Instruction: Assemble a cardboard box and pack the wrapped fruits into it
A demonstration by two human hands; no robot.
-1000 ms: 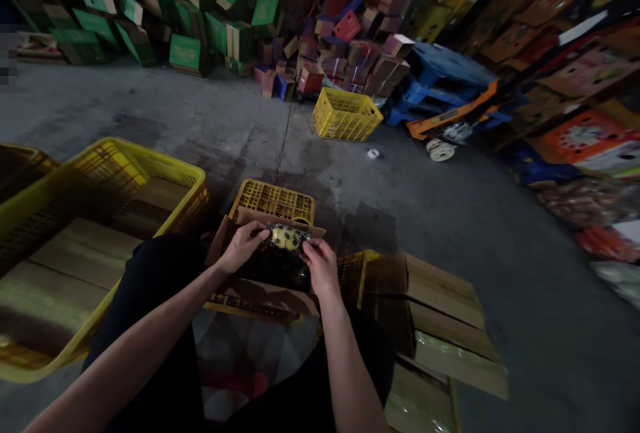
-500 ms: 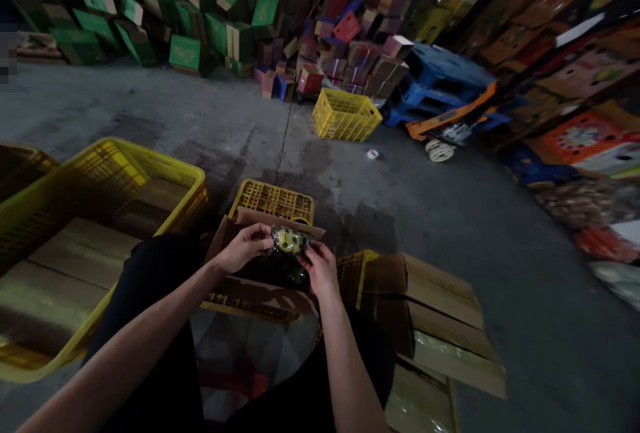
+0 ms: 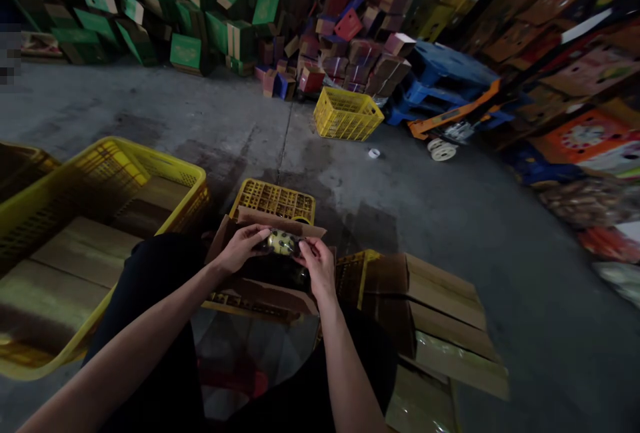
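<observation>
Between my two hands is a small, clear-wrapped package (image 3: 283, 242), pale yellow-green with dark spots; its exact kind I cannot make out. My left hand (image 3: 243, 248) pinches its left end and my right hand (image 3: 319, 265) grips the right end. Directly beneath lies an open cardboard box (image 3: 280, 297) with its flaps spread; dark, shiny contents show inside, too dim to name. The box rests on an upturned yellow plastic crate (image 3: 273, 198) between my knees.
A large yellow crate (image 3: 187, 176) with cardboard boxes stands at left. More flat boxes (image 3: 445, 293) are stacked at right. Farther off are a yellow basket (image 3: 347, 116), blue pallets (image 3: 445, 69), an orange pallet jack (image 3: 455, 113) and heaped green cartons (image 3: 186, 53). A white ring (image 3: 374, 153) lies on the floor.
The wrapped package has moved slightly left and turned a little between my fingers. Both hands keep hold of its ends above the box.
</observation>
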